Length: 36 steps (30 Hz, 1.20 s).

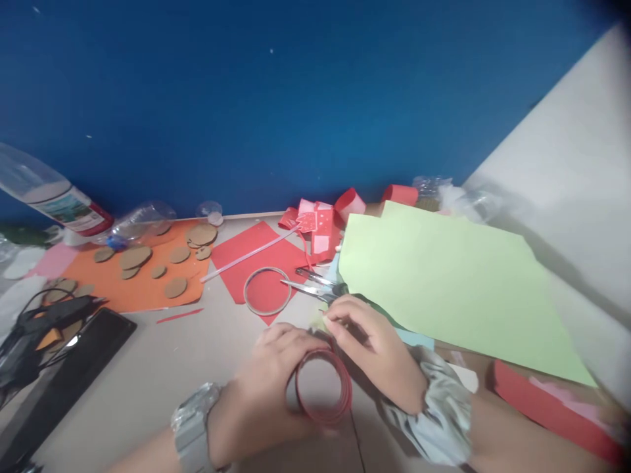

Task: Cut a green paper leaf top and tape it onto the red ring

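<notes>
My left hand (266,391) is wrapped around a hollow red tube (348,394), seen through its round open end. Whether the tube is rolled paper or tape I cannot tell. My right hand (372,345), with a scrunchie (436,401) at the wrist, has thumb and forefinger pinched together just above the tube's far side. What sits in that pinch is too small to name. Just beyond the right fingers lie scissors (310,289), blades pointing left. A thin ring (245,295) rests partly on a red paper sheet (246,253).
Large light green sheets (453,282) spread across the right. At the left, cardboard discs (135,256) lie on orange paper (108,289), near a plastic bottle (64,200) and a long black object (83,374). Red paper loops (350,202) stand against the blue wall (296,98).
</notes>
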### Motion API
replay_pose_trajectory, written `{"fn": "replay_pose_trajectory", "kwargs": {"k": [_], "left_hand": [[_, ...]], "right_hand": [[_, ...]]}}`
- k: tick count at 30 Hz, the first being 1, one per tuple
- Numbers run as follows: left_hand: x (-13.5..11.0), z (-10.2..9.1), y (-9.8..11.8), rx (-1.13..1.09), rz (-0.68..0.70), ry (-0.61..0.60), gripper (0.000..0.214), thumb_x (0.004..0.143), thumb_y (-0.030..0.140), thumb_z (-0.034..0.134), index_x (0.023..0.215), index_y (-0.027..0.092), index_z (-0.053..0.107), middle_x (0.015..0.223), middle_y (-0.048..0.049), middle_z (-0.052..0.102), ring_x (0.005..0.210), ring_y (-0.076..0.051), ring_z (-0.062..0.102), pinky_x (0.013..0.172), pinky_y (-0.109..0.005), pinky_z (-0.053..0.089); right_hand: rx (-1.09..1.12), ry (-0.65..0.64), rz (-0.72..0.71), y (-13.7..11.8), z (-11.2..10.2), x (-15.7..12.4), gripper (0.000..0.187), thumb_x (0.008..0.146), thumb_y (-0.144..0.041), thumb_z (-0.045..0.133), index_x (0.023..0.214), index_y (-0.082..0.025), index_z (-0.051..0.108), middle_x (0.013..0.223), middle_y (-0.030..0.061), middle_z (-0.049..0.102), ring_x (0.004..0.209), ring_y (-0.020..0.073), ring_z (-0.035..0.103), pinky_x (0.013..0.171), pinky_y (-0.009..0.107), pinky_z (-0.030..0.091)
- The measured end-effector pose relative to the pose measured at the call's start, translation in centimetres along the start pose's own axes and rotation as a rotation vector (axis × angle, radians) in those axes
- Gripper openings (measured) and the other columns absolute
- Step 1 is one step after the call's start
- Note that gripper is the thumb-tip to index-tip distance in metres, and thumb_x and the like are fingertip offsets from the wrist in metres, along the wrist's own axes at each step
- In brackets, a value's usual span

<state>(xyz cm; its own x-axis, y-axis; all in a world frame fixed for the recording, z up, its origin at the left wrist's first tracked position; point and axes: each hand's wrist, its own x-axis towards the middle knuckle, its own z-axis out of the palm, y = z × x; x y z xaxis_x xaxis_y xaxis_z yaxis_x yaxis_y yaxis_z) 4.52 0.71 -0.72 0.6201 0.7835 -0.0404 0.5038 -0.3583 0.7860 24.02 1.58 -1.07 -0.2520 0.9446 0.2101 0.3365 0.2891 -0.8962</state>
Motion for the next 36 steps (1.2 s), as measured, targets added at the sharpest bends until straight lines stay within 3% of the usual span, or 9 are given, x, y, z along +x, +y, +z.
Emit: {"fn": "replay_pose_trajectory", "kwargs": {"k": [7, 14, 19, 27, 36], "left_hand": [[-0.4, -0.6, -0.3, -0.191, 0.061, 0.022, 0.069, 0.057, 0.028, 0.085, 0.115, 0.027, 0.047, 0.116, -0.0033, 0.055, 0.106, -0.021, 0.053, 0.092, -0.033, 0.043], [-0.5, -0.6, -1.0, -0.234, 0.072, -0.013, 0.078, 0.050, 0.033, 0.090, 0.115, 0.026, 0.048, 0.111, -0.0049, 0.054, 0.100, -0.023, 0.051, 0.087, -0.034, 0.044], [-0.5, -0.7, -1.1, -0.168, 0.089, -0.049, 0.078, 0.051, 0.040, 0.089, 0.117, 0.026, 0.048, 0.104, -0.0040, 0.053, 0.094, -0.023, 0.049, 0.084, -0.035, 0.042], [-0.3, -1.0, -0.5, -0.131, -0.001, -0.107, 0.070, 0.052, 0.047, 0.086, 0.107, 0.023, 0.051, 0.101, -0.0049, 0.054, 0.092, -0.023, 0.048, 0.081, -0.035, 0.043], [-0.1, -1.3, -0.1, -0.138, -0.013, -0.124, 0.067, 0.054, 0.053, 0.083, 0.104, 0.021, 0.052, 0.099, -0.0048, 0.053, 0.091, -0.023, 0.048, 0.080, -0.036, 0.043]], "right_hand": [[0.014, -0.026, -0.041, 0.2, -0.1, -0.4, 0.011, 0.093, -0.014, 0.051, 0.090, -0.022, 0.058, 0.088, 0.0002, 0.056, 0.083, 0.0126, 0.054, 0.075, 0.024, 0.041], [0.039, -0.029, -0.012, 0.0, -0.1, -0.4, 0.011, 0.094, -0.017, 0.050, 0.087, -0.020, 0.058, 0.086, 0.0006, 0.056, 0.081, 0.0128, 0.054, 0.074, 0.025, 0.042], [0.054, -0.070, -0.011, -0.4, -0.1, -0.4, 0.011, 0.092, -0.017, 0.050, 0.084, -0.020, 0.057, 0.083, 0.0001, 0.056, 0.079, 0.0130, 0.055, 0.070, 0.025, 0.041], [0.079, -0.083, -0.016, -0.4, -0.3, -0.4, 0.010, 0.092, -0.017, 0.050, 0.084, -0.020, 0.055, 0.083, -0.0007, 0.056, 0.078, 0.0129, 0.054, 0.069, 0.024, 0.041], [0.107, -0.103, -0.018, -0.4, -0.3, -0.3, 0.012, 0.093, -0.019, 0.048, 0.084, -0.020, 0.054, 0.082, -0.0008, 0.056, 0.077, 0.0131, 0.053, 0.077, 0.027, 0.041]]}}
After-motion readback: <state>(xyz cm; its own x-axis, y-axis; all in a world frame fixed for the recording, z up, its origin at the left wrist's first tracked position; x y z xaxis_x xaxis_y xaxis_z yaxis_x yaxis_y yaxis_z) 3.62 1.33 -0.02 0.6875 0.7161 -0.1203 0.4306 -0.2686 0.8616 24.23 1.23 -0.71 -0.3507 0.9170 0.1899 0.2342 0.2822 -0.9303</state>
